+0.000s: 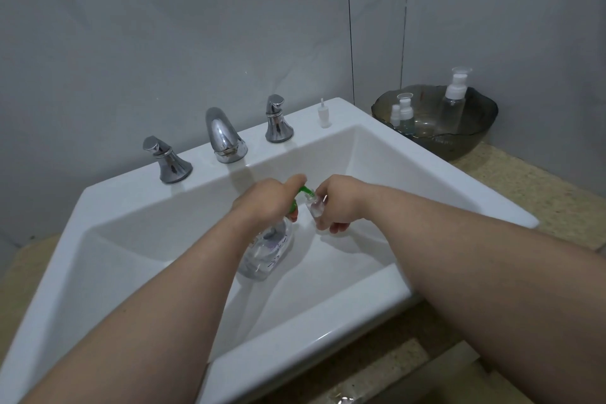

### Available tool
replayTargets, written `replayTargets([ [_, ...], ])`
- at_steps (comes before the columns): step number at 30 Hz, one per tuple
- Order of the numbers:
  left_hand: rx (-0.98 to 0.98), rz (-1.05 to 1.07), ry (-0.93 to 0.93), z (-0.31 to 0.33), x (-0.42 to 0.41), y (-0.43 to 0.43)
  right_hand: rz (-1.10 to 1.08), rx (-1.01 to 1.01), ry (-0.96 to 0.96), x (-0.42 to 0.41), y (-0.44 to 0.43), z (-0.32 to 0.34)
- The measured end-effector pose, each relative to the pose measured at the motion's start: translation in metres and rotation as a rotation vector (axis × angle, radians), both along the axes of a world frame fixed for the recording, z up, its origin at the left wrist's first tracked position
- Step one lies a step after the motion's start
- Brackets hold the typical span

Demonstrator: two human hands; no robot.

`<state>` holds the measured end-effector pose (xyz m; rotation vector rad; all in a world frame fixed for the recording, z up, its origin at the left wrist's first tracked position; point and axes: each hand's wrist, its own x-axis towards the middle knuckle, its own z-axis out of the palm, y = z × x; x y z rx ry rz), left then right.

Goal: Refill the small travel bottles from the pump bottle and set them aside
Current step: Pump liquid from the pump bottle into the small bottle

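Green pump nozzle (306, 191) of the clear plastic pump bottle (269, 252) is touching the mouth of a small clear travel bottle (314, 207); both are held over the white ceramic sink (108, 203). So: mid-fill on this one.

Left hand (262, 200) grips the pump bottle at the neck, fingers curled round it, one digit lying over the green head. Right hand (337, 203) pinches the small bottle, fingers curled tight about it, tilted toward the nozzle. How full it is I can't tell: too small and blurred.

Its cap is off. The small white spray top (324, 115) standing on the sink rim by the right tap is likely the match.

Set-aside spot looks like the smoky dark glass bowl (459, 144) on the speckled beige counter (524, 180): three capped clear bottles stand in it, tall (454, 102), medium (406, 115), tiny (395, 115). Levels are unreadable, so filled or waiting is unclear.

Left, by my read: finish pumping, recap, place in the bowl, then any others that need filling.
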<state>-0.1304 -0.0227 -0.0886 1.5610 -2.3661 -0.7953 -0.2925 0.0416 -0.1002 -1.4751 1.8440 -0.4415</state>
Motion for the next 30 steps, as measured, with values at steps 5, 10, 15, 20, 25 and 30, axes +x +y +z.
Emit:
replayTargets([
  [5,0.026,0.056,0.035,0.000,0.000,0.002,-0.019,0.008,0.010,-0.001,0.000,0.000],
  [10,0.044,0.097,0.085,-0.002,0.006,-0.002,-0.021,0.009,0.004,0.000,0.000,0.002],
  [15,0.051,0.074,0.024,0.005,0.007,0.003,-0.015,0.005,-0.011,0.000,-0.001,0.001],
  [20,0.042,0.107,-0.032,0.007,0.004,0.010,-0.001,0.011,0.000,0.002,0.001,0.002],
  [25,-0.099,0.157,-0.093,0.001,0.001,0.016,0.006,0.031,0.006,0.001,0.002,0.002],
  [30,-0.108,0.187,-0.094,0.002,-0.004,0.015,0.006,0.037,0.005,0.001,0.002,0.002],
])
